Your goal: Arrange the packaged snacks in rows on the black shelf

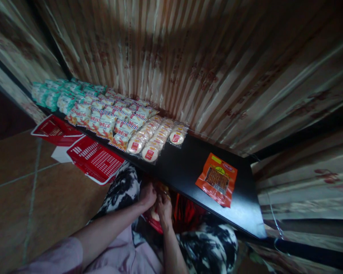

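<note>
At the lower centre of the frame, we have our left hand (pixel 148 195) and right hand (pixel 164 208) close beside each other, just below the near edge of a long black table (pixel 183 167). The fingers of both are curled, but we cannot tell whether either grip is clamped on anything. Beneath them is a pale, partly hidden item (pixel 155 215), above a red object (pixel 155 226) too dim to identify.

On the table, right of centre, we see a flat orange-red plastic pouch (pixel 217 179). Round pale crackers in clear wrappers (pixel 150 153) sit near the middle, with white packets with red lettering (pixel 103 122) and teal-and-white packets (pixel 65 101) towards the upper left. Red slotted plastic baskets (pixel 95 160) stand at left.
</note>
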A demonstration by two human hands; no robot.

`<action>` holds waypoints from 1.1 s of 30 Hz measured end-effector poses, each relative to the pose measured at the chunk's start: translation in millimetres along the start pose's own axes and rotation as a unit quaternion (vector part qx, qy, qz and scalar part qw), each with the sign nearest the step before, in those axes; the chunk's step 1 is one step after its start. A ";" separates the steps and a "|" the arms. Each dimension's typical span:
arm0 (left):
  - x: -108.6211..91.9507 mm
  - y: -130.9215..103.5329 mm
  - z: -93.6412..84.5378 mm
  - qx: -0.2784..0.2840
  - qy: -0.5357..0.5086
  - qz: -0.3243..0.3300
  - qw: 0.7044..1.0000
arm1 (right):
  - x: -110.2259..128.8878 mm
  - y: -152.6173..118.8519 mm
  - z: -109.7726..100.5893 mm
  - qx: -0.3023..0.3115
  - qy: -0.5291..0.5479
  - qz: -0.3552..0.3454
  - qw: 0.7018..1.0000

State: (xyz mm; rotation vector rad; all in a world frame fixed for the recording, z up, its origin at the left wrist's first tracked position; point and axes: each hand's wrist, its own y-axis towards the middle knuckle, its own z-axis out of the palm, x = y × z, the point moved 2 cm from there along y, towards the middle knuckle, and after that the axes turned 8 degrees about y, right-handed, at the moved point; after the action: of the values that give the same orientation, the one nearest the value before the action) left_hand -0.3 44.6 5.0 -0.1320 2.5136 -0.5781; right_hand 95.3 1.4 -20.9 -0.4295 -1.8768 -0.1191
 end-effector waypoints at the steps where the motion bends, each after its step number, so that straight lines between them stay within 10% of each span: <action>1: 0.7 -2.6 -2.7 0.002 0.000 0.000 1.000 | 3.0 -1.5 -1.8 -0.002 0.001 -0.002 1.000; 9: 10.3 -28.0 -19.9 -0.029 -0.109 0.048 0.992 | 11.5 -16.5 -11.6 0.012 0.052 -0.037 0.998; 23: 12.4 -40.0 -45.7 0.052 -0.398 0.033 0.915 | 44.8 -53.6 -17.1 0.026 0.297 0.171 0.939; 33: -4.1 -57.5 -55.1 0.070 -0.461 0.039 0.884 | 58.5 -52.5 -36.4 -0.039 0.370 0.178 0.911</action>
State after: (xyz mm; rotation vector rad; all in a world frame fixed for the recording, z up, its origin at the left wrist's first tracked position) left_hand -28.0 14.2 73.4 -0.1948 1.5364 -0.4969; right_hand 92.8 -44.2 52.8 -0.6654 -1.0306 -0.0933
